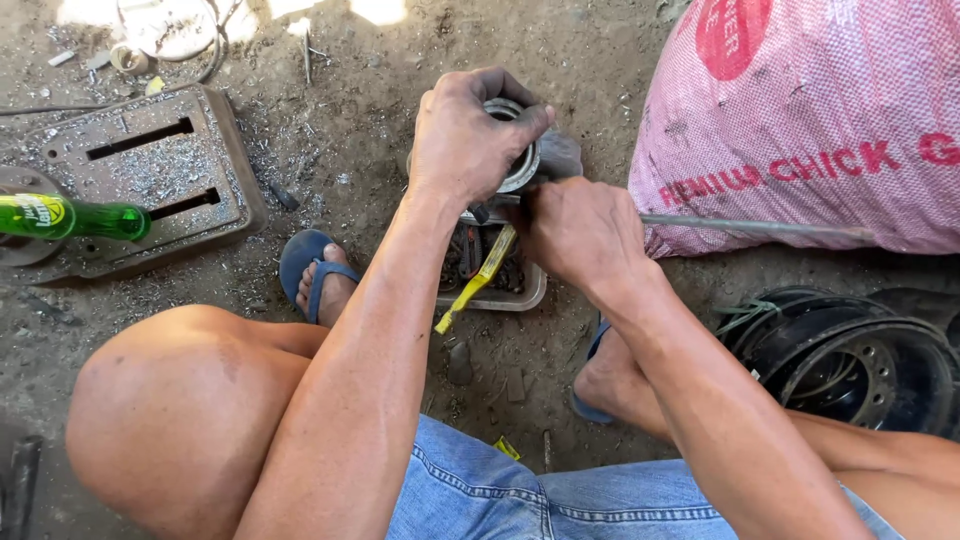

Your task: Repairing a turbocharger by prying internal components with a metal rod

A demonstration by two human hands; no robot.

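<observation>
over tray [525, 296], perhaps both hands [470, 135] on ring [518, 165]

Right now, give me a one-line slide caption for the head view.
Left hand grips a metal ring part while right hand holds a long rod over a small parts tray.

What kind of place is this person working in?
Probably an informal outdoor repair or metalworking spot: bare dirt ground strewn with metal filings, a slotted steel plate, and dark wheel rims stacked nearby.

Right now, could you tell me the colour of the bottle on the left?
Green bottle, seen in the head view.
</observation>
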